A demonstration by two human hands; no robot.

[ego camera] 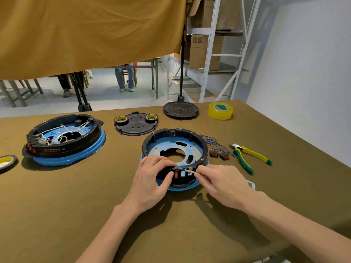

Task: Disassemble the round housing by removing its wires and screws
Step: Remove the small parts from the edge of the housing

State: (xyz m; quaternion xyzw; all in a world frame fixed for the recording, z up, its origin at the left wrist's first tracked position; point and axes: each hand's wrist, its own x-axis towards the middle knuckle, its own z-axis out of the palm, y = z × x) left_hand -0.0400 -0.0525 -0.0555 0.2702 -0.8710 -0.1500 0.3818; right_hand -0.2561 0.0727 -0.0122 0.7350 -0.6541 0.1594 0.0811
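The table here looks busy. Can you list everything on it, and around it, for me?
Round housing: 1, black ring on blue base, centre, being worked on.
Second housing: 1, black and blue, white wires inside, left.
Black plates: 2, far side; one carries two tape rolls, the other is bare.
Yellow tape: 1, far right.
Tape roll: 1, dark with yellow core, left edge.
Blue wires: loose bunch, right of the centre housing.
Red switches: 2, loose, beside the wires.
Pliers: 1, yellow and green handles, right.
Shelving: white, holding cardboard boxes, background.
Cloth: mustard, hanging above.
Left hand: steadies the housing's near rim.
Right hand: holds a thin tool.
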